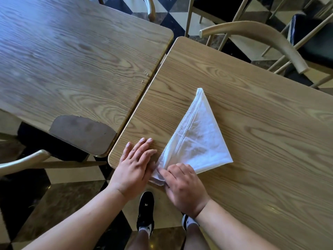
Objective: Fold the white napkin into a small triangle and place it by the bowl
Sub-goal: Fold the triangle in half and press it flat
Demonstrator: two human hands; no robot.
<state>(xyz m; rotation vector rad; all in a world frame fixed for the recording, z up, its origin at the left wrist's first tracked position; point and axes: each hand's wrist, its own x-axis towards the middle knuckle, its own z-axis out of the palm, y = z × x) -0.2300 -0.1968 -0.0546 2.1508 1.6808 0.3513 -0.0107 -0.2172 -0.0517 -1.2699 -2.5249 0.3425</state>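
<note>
1. Left hand is lying flat, palm down, fingers extended and held together, pointing away from the person. It is resting on the surface just left of the napkin's near corner, its thumb side touching the cloth edge. It is gripping nothing; it looks to be bracing.

2. White napkin is lying on the surface as a folded triangle, well inside the near-left corner region. Its long axis is running from the near corner, under the hands, up and slightly right to a narrow apex pointing away. Layered hems are showing along the left edge; the right corner is lying flat.

3. Right hand is lying on the near corner of the napkin, fingers curled, fingertips pressing or pinching the stacked layers against the surface. Whether the thumb is under the cloth cannot be told.

4. Judgement: both hands are sitting at the near corner, the right one nearer the cloth, so the next fold probably turns on carrying this corner along the long axis toward the apex.

5. No bowl is showing in view; placement not yet done.
</note>
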